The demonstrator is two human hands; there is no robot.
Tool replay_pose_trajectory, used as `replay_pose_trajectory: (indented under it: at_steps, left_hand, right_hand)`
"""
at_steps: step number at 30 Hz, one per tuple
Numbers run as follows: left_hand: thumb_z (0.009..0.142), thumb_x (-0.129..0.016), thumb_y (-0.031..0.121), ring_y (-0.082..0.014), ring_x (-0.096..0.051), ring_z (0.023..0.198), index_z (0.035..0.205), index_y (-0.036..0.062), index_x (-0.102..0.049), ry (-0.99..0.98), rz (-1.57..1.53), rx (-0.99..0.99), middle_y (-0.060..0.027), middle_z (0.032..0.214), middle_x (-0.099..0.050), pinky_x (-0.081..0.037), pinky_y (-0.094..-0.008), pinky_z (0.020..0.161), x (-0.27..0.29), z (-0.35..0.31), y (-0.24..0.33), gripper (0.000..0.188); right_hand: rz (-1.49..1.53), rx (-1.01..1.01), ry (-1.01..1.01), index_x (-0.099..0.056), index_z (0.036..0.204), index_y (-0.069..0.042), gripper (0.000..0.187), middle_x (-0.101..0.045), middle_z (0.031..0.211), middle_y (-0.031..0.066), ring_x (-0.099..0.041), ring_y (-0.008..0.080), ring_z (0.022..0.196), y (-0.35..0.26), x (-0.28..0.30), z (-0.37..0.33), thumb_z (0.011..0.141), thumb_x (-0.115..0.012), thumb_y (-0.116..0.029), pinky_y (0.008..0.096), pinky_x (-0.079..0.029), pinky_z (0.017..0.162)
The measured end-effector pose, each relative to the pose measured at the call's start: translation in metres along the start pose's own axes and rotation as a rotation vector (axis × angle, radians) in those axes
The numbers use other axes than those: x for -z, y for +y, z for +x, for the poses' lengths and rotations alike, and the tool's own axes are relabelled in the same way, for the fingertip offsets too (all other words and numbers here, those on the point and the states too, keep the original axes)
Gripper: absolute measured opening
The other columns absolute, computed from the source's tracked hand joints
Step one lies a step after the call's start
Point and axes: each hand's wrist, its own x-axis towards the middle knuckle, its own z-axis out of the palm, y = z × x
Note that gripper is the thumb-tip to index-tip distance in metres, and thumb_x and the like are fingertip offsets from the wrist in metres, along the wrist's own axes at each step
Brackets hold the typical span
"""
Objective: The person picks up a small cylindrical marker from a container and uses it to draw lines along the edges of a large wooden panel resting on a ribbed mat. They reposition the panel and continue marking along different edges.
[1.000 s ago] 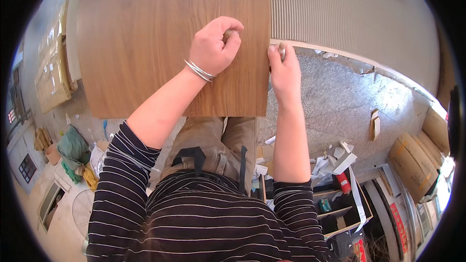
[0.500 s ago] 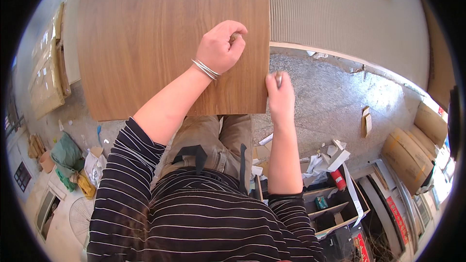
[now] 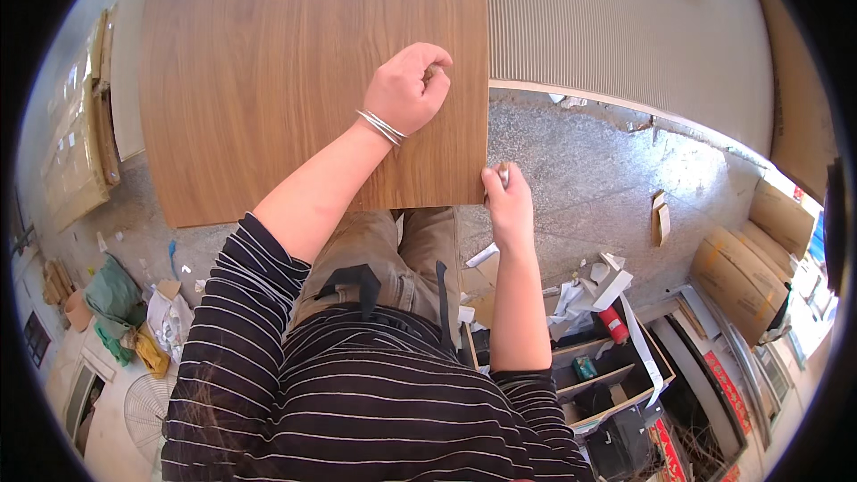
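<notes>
Over the wood-grain board [image 3: 268,80] before us, the left hand [image 3: 403,94] curls around a small brownish thing [image 3: 432,74], the right hand [image 3: 509,203] is clenched on a small tool [image 3: 503,173] beside its near right corner, and we cannot judge how much remains.

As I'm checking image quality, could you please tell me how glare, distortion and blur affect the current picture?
Head view: bright glare on the floor right of the brown board; washed-out light at the far-right rim; black corners, with the ribbed sheet's front edge bowed by the fisheye; left hand and right hand fairly clear.
</notes>
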Motion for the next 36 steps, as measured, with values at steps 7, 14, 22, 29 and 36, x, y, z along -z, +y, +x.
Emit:
replay_pose_trajectory:
  at_steps: [7,14,22,29,36]
  left_hand:
    - [0.074,-0.056,0.004,-0.0195,-0.058,0.061,0.084,0.0054,-0.059,-0.010,-0.017,0.020,-0.0078,0.077,-0.060,-0.048,-0.0287,0.056,0.001,-0.001,0.003,0.010]
    - [0.073,-0.056,0.003,-0.0204,-0.057,0.062,0.083,0.0050,-0.058,0.011,0.015,-0.030,-0.0078,0.077,-0.060,-0.048,-0.0289,0.056,-0.001,0.002,0.001,0.011]
    - [0.075,-0.053,-0.001,-0.0181,-0.055,0.061,0.085,0.0043,-0.058,-0.009,0.021,-0.017,-0.0076,0.074,-0.057,-0.046,-0.0272,0.055,0.003,-0.003,0.002,0.012]
    - [0.077,-0.051,-0.004,-0.0175,-0.057,0.062,0.087,0.0023,-0.058,-0.023,0.030,-0.004,-0.0090,0.073,-0.056,-0.046,-0.0272,0.056,0.009,-0.002,0.004,0.014]
    - [0.080,-0.051,0.002,-0.0152,-0.060,0.067,0.088,0.0055,-0.061,-0.331,-0.590,0.520,-0.0059,0.076,-0.059,-0.049,-0.0272,0.059,0.002,-0.002,0.033,0.013]
  right_hand:
    - [-0.049,0.088,0.032,-0.050,0.080,-0.004,0.013,-0.045,0.069,-0.0026,-0.041,0.0058,0.061,-0.035,-0.012,0.045,0.086,-0.055,-0.016,0.0231,-0.036,0.053]
    - [0.026,0.094,0.006,-0.049,0.078,0.001,0.022,-0.047,0.067,0.0021,-0.040,0.0101,0.063,-0.077,-0.022,0.089,0.082,-0.057,-0.019,0.0285,-0.038,0.058]
    - [-0.056,0.090,-0.044,-0.052,0.082,-0.007,0.013,-0.043,0.068,-0.0050,-0.037,0.0042,0.058,-0.070,-0.020,0.089,0.085,-0.057,-0.019,0.0213,-0.032,0.049]
    - [0.419,0.237,-0.204,-0.050,0.097,-0.004,0.013,-0.039,0.067,-0.0043,-0.034,0.0043,0.054,-0.115,-0.010,0.138,0.092,-0.051,-0.016,0.0197,-0.033,0.048]
    - [0.372,0.185,-0.270,-0.050,0.105,-0.002,0.021,-0.040,0.072,-0.0027,-0.034,0.0042,0.057,-0.076,0.002,0.120,0.096,-0.041,-0.020,0.0194,-0.034,0.051]
